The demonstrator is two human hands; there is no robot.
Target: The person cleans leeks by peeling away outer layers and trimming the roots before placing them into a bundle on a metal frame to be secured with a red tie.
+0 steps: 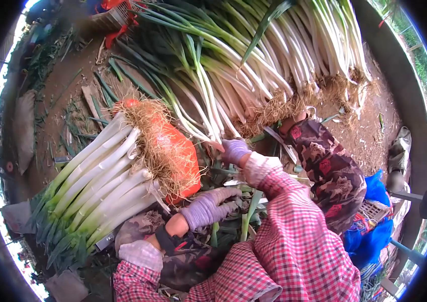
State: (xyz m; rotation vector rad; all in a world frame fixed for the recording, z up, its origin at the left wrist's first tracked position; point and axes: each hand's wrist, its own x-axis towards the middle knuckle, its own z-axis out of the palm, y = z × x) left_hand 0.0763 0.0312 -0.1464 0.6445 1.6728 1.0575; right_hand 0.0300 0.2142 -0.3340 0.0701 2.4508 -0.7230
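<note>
Leeks [210,103] slant forward from the right hand [234,151], which grips them near their root ends; the left hand [209,207], loosely spread, lies beside an orange sack [187,158].

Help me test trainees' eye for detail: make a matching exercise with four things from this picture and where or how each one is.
Things
1. Left hand
2. Right hand
3. Orange-red material
4. Blue material

Places and states
A. Partly behind straggly roots
B. Closed at the lower ends of some leeks
C. At the picture's right, near a patterned trouser leg
D. Fingers extended, lower in the picture than the other hand

Pairs: 1-D, 2-B, 3-A, 4-C
</note>
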